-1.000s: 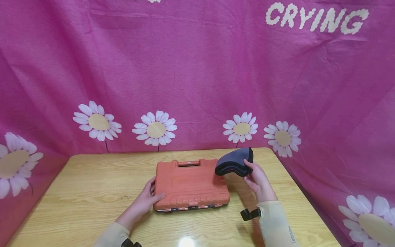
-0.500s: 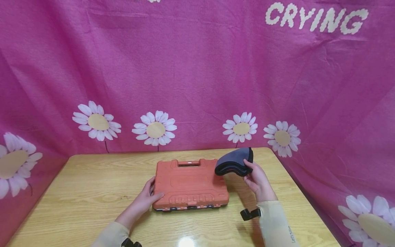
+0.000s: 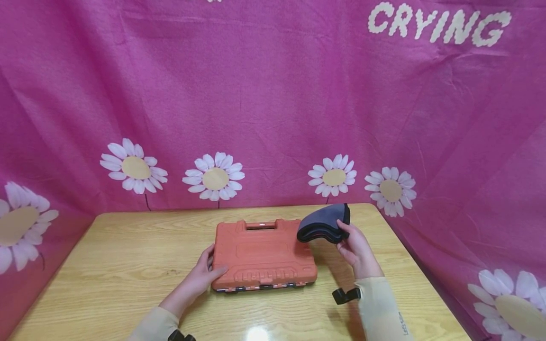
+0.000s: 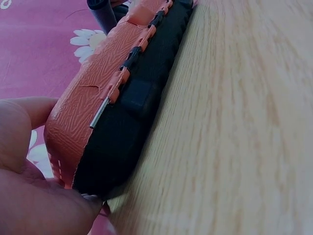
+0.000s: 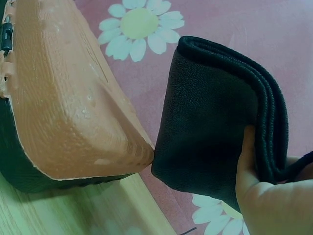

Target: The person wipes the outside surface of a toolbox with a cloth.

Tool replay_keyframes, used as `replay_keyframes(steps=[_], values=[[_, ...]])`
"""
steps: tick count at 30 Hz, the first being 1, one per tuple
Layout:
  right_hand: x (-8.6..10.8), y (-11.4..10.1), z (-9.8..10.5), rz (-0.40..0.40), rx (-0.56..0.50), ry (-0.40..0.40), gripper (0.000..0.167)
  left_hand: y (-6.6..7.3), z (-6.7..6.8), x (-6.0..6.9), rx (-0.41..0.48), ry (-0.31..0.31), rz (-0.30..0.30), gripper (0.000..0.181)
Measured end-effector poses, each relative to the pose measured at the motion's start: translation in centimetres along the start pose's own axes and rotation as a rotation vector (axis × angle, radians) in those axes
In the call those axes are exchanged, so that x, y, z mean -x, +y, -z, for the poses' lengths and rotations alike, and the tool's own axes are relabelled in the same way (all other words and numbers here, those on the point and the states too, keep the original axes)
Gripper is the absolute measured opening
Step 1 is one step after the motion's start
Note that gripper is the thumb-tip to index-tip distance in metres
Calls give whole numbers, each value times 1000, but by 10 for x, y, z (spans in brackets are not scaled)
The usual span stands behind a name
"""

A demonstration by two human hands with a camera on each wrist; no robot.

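Observation:
An orange plastic carrying case [image 3: 264,255] with a black lower half lies closed on the table, its handle on the far side. Its hinged edge, with a metal pin showing, faces me in the left wrist view. My left hand [image 3: 197,279] grips the case's near left corner, thumb on the orange top and fingers at the side and underside. Over the right end of the case, my right hand [image 3: 360,253] holds a folded grey cloth [image 3: 322,221] with black edging, pinched at its right end. The cloth sags in a curve; whether it touches the case I cannot tell.
The wooden table [image 3: 128,255] ends at a pink curtain [image 3: 273,94] printed with daisies and white letters, which hangs behind and along both sides. A black strap mount [image 3: 346,296] sits on the right wrist.

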State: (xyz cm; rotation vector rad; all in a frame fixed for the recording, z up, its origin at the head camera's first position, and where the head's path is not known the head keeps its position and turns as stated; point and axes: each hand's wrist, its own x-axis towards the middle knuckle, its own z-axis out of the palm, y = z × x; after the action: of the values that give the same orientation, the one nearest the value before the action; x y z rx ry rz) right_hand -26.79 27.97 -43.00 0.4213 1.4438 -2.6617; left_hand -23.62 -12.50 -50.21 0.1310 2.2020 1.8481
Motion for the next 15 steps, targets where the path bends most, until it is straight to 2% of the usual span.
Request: replay_keyframes(steps=[15], values=[[0,0,0,-1,5,4,16,2,1,0,-23,-1,13,88]])
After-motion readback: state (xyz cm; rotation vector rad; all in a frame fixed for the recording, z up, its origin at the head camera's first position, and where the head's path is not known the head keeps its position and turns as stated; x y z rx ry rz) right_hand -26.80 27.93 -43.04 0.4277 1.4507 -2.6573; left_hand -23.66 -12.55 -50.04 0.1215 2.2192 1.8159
